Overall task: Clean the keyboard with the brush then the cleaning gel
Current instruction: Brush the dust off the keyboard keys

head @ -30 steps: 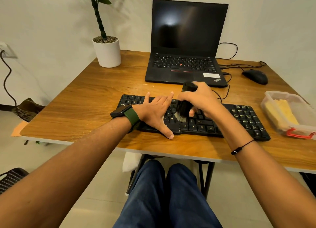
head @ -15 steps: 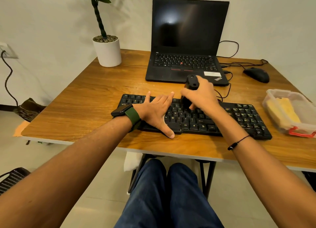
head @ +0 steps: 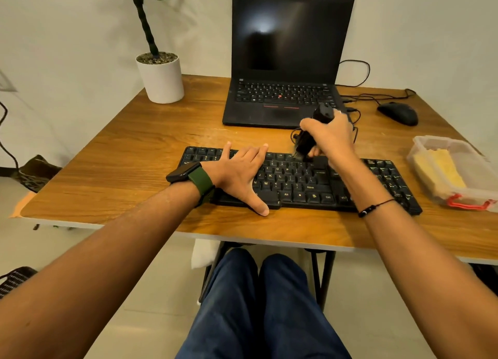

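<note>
a: nearest in, what's the left hand (head: 237, 172) doing?
b: lying flat with straight fingers on the left half of the keyboard (head: 299, 182), pinning it to the counter (head: 134, 170).
a: and the right hand (head: 330, 137)?
b: its fingers are curled round the brush (head: 305, 143), bristles tipped down-left onto the far key row.
a: so which way next?
b: the keyboard's long axis runs left to right; the uncovered keys lie right of and nearer than the bristles. i'd guess the gel is in the tub (head: 455, 170) at far right, closest to the right hand.

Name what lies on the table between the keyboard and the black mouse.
In the head view, only thin black cables cross bare wood between keyboard and mouse.
</note>
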